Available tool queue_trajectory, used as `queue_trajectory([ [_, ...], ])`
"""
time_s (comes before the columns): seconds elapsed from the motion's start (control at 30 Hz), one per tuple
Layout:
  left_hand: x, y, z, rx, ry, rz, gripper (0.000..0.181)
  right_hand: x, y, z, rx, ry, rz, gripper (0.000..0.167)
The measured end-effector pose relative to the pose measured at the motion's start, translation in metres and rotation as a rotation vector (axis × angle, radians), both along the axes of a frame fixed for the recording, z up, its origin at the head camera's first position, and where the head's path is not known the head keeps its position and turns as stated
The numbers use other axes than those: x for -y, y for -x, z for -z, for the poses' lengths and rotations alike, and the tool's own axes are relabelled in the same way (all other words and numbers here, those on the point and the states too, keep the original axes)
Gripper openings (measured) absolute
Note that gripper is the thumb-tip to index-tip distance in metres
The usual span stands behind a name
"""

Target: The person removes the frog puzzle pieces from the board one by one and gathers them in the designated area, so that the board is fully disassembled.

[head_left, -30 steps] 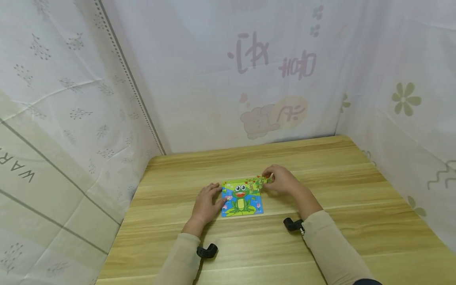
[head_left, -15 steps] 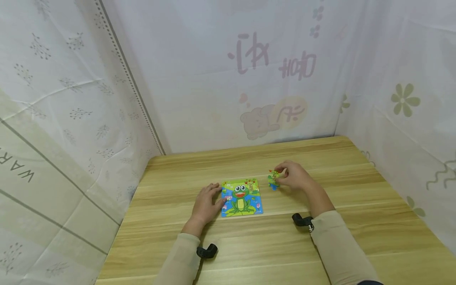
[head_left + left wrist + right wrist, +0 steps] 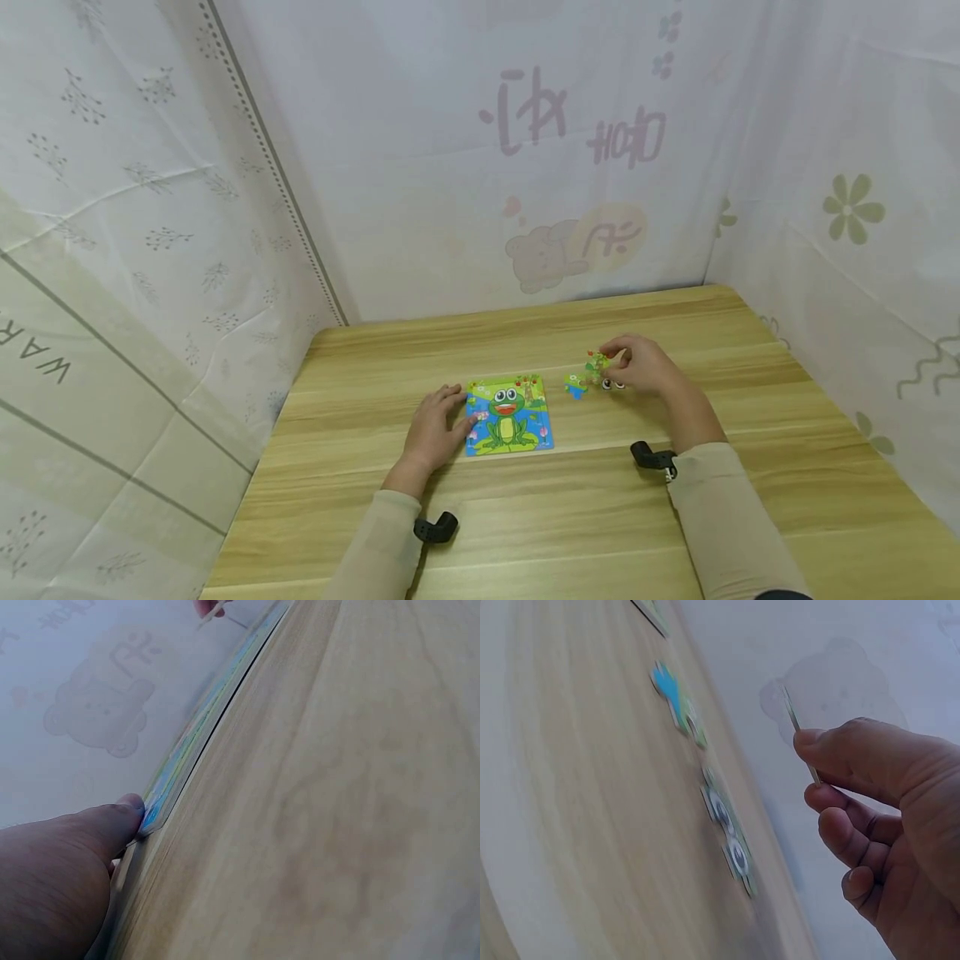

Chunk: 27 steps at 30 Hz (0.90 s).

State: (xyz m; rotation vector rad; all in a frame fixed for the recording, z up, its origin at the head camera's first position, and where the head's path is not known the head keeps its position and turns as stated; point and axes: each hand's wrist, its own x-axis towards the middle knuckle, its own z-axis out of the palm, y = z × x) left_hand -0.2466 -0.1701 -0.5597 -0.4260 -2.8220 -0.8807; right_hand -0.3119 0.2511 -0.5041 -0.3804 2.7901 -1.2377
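Observation:
A square frog puzzle board (image 3: 508, 417) lies flat on the wooden table. My left hand (image 3: 435, 429) rests at its left side, fingers near the upper left corner; in the left wrist view the thumb (image 3: 116, 825) touches the board's edge. To the right of the board, my right hand (image 3: 641, 367) pinches a green puzzle piece (image 3: 597, 365) with a tree print between thumb and fingers, raised above the table. In the right wrist view that piece is seen edge-on. Below it lie a blue-and-green puzzle piece (image 3: 667, 690) and a puzzle piece with two eyes (image 3: 731, 836).
The wooden table (image 3: 525, 525) meets a printed cloth backdrop (image 3: 450, 167) at its back edge. More printed cloth hangs at the left and right sides. Each wrist wears a black camera band, such as the left one (image 3: 437, 528).
My right hand has carried the pieces from the board's upper right corner off to the right. The blue-and-green piece and the eyes piece now lie on the table. My left hand stays put.

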Motion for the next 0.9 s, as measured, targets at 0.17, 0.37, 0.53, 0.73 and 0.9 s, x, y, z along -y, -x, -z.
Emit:
queue_trajectory([
  [0.17,0.0,0.001,0.001,0.006,-0.001,0.001,0.053,-0.016,-0.001,0.002,0.025,0.022,0.017,0.041],
  [0.37,0.001,0.002,0.002,0.031,-0.005,-0.004,0.055,-0.032,-0.002,0.006,0.027,0.014,0.02,0.04],
  [0.53,0.001,0.002,0.003,0.023,-0.003,-0.001,0.054,-0.041,-0.003,0.01,0.04,-0.002,0.025,0.04],
  [0.73,0.001,0.002,0.004,0.037,0.013,-0.013,0.056,-0.052,-0.004,0.014,0.066,0.0,0.025,0.039],
  [0.9,0.002,0.002,0.005,0.033,0.007,-0.013,0.056,-0.06,-0.005,0.018,0.112,0.013,0.032,0.039],
])
